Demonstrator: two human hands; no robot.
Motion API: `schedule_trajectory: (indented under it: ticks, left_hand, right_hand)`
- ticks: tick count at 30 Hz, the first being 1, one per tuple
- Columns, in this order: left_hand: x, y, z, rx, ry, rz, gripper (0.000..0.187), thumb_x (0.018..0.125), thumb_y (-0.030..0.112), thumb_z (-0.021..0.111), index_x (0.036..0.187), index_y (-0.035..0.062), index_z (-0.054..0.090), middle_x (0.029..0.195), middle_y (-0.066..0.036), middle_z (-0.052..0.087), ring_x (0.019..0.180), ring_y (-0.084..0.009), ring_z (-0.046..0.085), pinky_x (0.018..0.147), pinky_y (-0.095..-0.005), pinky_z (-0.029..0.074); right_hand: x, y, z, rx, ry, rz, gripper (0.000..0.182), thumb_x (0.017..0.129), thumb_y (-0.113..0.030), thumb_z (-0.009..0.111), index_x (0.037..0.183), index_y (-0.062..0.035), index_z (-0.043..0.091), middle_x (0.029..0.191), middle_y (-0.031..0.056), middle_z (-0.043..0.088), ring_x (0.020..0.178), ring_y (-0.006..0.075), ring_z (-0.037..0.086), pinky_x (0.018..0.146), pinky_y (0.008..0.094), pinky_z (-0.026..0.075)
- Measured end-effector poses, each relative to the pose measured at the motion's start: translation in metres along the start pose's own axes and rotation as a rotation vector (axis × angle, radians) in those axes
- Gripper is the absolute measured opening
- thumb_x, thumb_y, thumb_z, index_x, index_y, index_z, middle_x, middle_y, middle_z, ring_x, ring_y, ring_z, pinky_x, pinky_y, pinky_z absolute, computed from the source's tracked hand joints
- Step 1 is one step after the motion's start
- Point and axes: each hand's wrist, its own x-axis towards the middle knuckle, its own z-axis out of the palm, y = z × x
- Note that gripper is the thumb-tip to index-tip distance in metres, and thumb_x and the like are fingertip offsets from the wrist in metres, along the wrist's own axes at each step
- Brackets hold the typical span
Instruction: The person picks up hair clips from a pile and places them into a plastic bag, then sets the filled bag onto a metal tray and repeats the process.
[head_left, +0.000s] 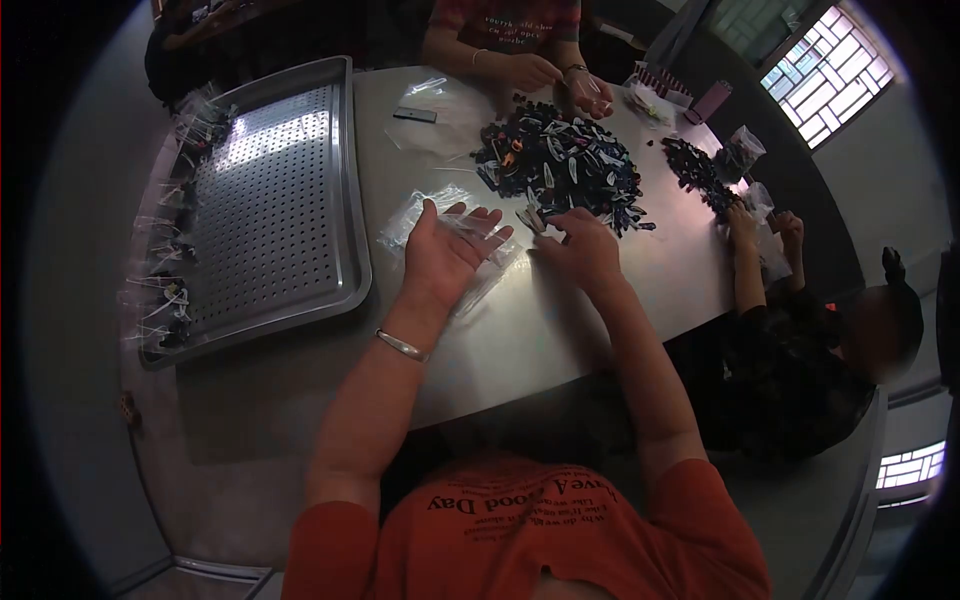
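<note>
Right now the right hand (585,250) pinches a few small clips (531,216), while the left hand (447,262) lies palm up, fingers loosely spread against clear plastic bags (408,222). Just beyond sits a dark heap of clips (570,165), towards the surface's (520,345) far edge; a perforated tray (265,200) lines its left edge.

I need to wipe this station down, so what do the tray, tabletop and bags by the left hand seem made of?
Tray: grey metal, fairly smooth, with bright glare around its holes. Tabletop: probably brushed steel, given soft, blurred reflections. Bags: thin plastic, clear, glossy, crinkled.
</note>
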Motion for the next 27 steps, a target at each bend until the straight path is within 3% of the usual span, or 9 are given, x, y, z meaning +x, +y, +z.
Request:
schedule_trajectory:
  ticks: [3,5,9,11,12,16,20,23,27]
  left_hand:
    - [0.0,0.001,0.0,0.007,0.022,0.002,0.047,0.098,0.045,0.035,0.107,-0.0015,0.039,0.107,-0.023,0.048,0.11,-0.0418,0.05,0.098,-0.0637,0.038]
    - [0.001,0.001,-0.002,0.007,0.007,0.002,0.048,0.098,0.045,0.035,0.108,-0.0017,0.039,0.107,-0.023,0.047,0.11,-0.0417,0.05,0.099,-0.0636,0.037]
    - [0.003,0.0,-0.001,-0.023,0.036,0.008,0.05,0.097,0.045,0.036,0.111,-0.0027,0.037,0.11,-0.024,0.045,0.11,-0.0421,0.049,0.099,-0.0631,0.037]
    - [0.003,0.001,-0.004,-0.027,0.019,0.004,0.05,0.097,0.045,0.035,0.112,-0.0029,0.035,0.112,-0.024,0.044,0.111,-0.0423,0.048,0.098,-0.0632,0.038]
    - [0.004,0.001,-0.004,-0.03,-0.001,-0.004,0.051,0.097,0.045,0.035,0.114,-0.003,0.034,0.113,-0.025,0.044,0.111,-0.0425,0.048,0.098,-0.0632,0.038]
    - [0.0,-0.002,0.0,-0.038,0.027,0.006,0.051,0.098,0.046,0.034,0.116,-0.0026,0.034,0.113,-0.025,0.044,0.111,-0.0427,0.048,0.097,-0.0635,0.039]
    - [-0.003,-0.006,0.004,-0.04,0.042,-0.003,0.051,0.098,0.046,0.032,0.115,-0.0025,0.035,0.112,-0.025,0.045,0.111,-0.0425,0.047,0.097,-0.0637,0.039]
    - [0.0,-0.006,-0.002,-0.059,-0.064,-0.049,0.05,0.099,0.046,0.028,0.114,-0.0012,0.036,0.112,-0.025,0.045,0.111,-0.0425,0.048,0.096,-0.0636,0.038]
    - [-0.008,-0.007,0.003,0.059,-0.103,-0.075,0.051,0.099,0.047,0.023,0.115,0.0013,0.039,0.11,-0.022,0.05,0.108,-0.0413,0.05,0.096,-0.0541,0.04]
  right_hand:
    - [0.002,-0.004,0.01,-0.068,0.0,0.028,0.021,0.076,-0.027,0.069,0.089,-0.0114,0.071,0.09,0.0063,0.064,0.073,0.0243,0.064,0.07,0.0361,0.051]
    - [0.006,0.013,0.022,-0.148,0.097,-0.068,0.016,0.078,-0.023,0.069,0.089,-0.0116,0.071,0.084,0.0056,0.064,0.072,0.0246,0.064,0.068,0.0348,0.051]
    - [0.001,0.012,0.007,-0.032,0.128,-0.017,0.012,0.08,-0.016,0.067,0.089,-0.0082,0.07,0.079,0.0068,0.064,0.069,0.0208,0.063,0.064,0.0311,0.05]
    - [-0.008,-0.001,-0.008,0.319,0.162,0.041,0.01,0.082,-0.01,0.067,0.089,-0.0036,0.069,0.075,0.0075,0.065,0.065,0.0152,0.061,0.06,0.027,0.048]
    - [-0.013,-0.013,-0.018,0.359,0.189,0.042,0.009,0.083,-0.008,0.067,0.088,0.0003,0.068,0.075,0.0052,0.065,0.064,0.0087,0.057,0.059,0.0231,0.045]
    - [-0.029,-0.04,-0.041,0.637,0.207,0.115,0.003,0.078,-0.003,0.069,0.081,-0.0018,0.068,0.069,0.0025,0.061,0.059,0.0065,0.053,0.054,0.0214,0.042]
    - [-0.03,-0.067,-0.046,0.415,0.208,-0.14,0.006,0.074,-0.003,0.072,0.077,-0.0026,0.067,0.07,0.0044,0.062,0.056,0.0095,0.057,0.049,0.0235,0.045]
    - [-0.025,-0.078,-0.027,0.253,0.268,-0.266,0.01,0.07,-0.006,0.075,0.072,-0.0071,0.066,0.07,0.0032,0.061,0.056,0.0143,0.061,0.049,0.0267,0.048]
    - [-0.011,-0.089,-0.006,0.132,0.313,-0.37,0.011,0.067,-0.006,0.076,0.072,-0.0097,0.067,0.069,0.0023,0.061,0.057,0.0155,0.061,0.049,0.0272,0.048]
